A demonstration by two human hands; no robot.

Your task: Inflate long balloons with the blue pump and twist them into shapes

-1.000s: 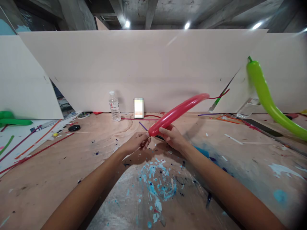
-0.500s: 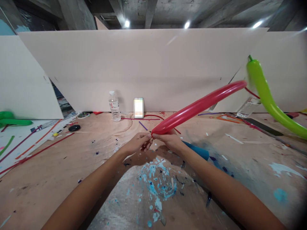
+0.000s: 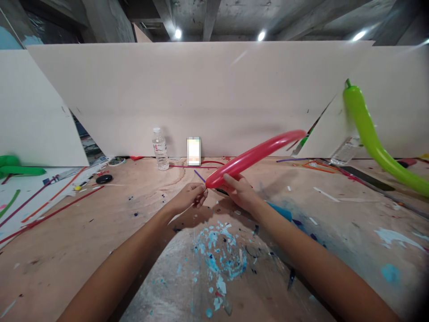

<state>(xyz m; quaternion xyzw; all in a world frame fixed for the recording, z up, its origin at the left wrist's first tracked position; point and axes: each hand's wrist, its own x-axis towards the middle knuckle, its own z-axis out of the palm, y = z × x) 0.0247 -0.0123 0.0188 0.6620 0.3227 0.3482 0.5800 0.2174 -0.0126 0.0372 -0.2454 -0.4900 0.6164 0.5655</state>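
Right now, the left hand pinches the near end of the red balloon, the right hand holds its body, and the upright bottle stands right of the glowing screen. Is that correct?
Not quite: the head view shows the upright bottle left of the glowing screen. The left hand does pinch the near end of the red balloon, and the right hand holds its body.

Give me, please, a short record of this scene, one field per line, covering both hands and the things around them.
Left hand: fingertips pinched at the near end of the red balloon
Right hand: grips the red balloon close to that end
Red balloon: long, inflated, far end higher and to the right
Behind: upright clear bottle beside a bright screen, before a white panel
Far right: long light-green balloon
Left: black disc
Surface: wooden table with light-blue flecks
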